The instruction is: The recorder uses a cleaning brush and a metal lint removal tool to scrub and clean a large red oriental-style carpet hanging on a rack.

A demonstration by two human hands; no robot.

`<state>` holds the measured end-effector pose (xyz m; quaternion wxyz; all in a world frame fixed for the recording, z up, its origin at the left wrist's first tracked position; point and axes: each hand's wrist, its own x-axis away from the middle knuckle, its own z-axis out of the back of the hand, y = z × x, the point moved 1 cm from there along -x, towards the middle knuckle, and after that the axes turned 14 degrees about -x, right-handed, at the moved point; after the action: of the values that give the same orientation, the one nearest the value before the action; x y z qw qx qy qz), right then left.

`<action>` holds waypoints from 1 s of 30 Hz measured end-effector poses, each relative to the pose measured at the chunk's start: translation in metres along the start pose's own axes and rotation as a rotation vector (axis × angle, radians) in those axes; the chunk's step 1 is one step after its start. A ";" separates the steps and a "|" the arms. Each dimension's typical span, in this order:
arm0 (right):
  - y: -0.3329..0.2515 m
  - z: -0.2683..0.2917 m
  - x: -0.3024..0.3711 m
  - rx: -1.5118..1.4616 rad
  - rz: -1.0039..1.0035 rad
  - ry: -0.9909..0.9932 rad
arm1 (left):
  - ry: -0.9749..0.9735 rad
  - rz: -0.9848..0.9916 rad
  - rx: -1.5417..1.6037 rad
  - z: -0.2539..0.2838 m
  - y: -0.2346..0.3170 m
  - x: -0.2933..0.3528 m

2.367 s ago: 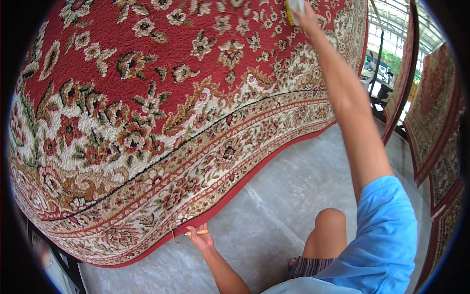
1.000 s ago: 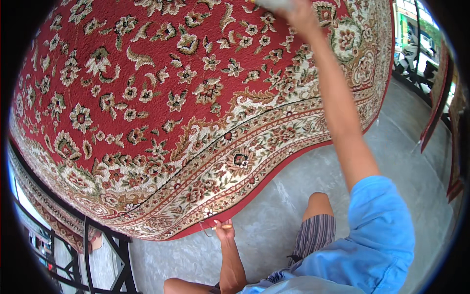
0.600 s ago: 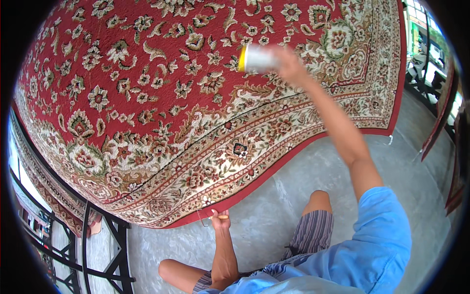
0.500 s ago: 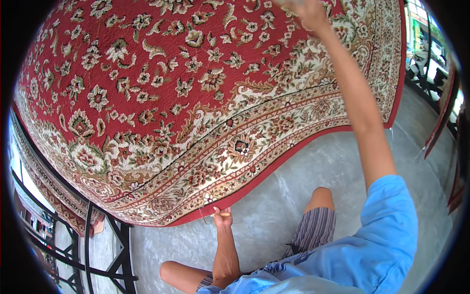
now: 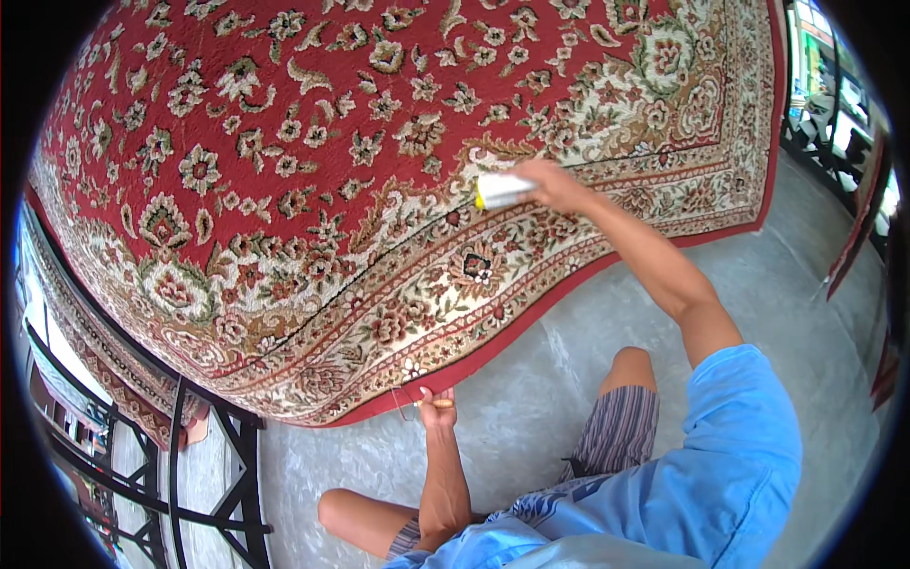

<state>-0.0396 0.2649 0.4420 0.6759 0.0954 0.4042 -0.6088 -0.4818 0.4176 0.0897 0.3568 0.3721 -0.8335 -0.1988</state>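
Spreading above and to the left of both grips, the red floral rug (image 5: 398, 175) is filling most of the view, its cream border passing between the two hands and its plain red edge dipping to the lower one. The right hand (image 5: 557, 186) is wrapping its fingers round a white brush (image 5: 505, 190) with a yellow edge; the brush is pointing left from that grip, over the border near its dark inner line. Blur is hiding whether the yellow edge is touching the pile. Below and left of that grip, the left hand (image 5: 436, 410) is closing on a wooden-handled tool (image 5: 442, 404), whose thin bent wire (image 5: 403, 408) is jutting left from the fingers beside the red edge. I cannot tell whether the thumb is also pinching the fabric.

Working the brush well, I judge, is asking for a flat face, even pressure and a loose wrist, with the left grip steadying the edge and the wire standing clear of the pile, where it might be snagging.

Grey floor (image 5: 569, 351) is showing right of the left grip, striped shorts (image 5: 621, 427) below the right. Far left of both, a black metal frame (image 5: 176, 427) is standing beside another patterned rug (image 5: 104, 365).
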 end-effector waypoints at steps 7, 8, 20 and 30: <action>-0.102 0.244 -0.122 -0.337 0.002 0.741 | 0.007 0.019 0.014 0.014 -0.004 -0.007; -0.058 0.276 -0.143 0.366 0.206 0.810 | -0.006 0.002 0.024 0.012 -0.008 -0.011; 0.009 -0.122 0.070 -0.212 -0.110 -0.112 | -0.058 -0.037 -0.012 0.014 -0.001 0.001; -0.029 0.276 -0.090 0.565 0.244 0.916 | -0.082 -0.061 -0.062 0.010 -0.005 0.001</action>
<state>0.0594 0.1538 0.6922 0.4447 0.5744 0.4639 -0.5071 -0.4877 0.4143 0.0804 0.3276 0.3777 -0.8290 -0.2504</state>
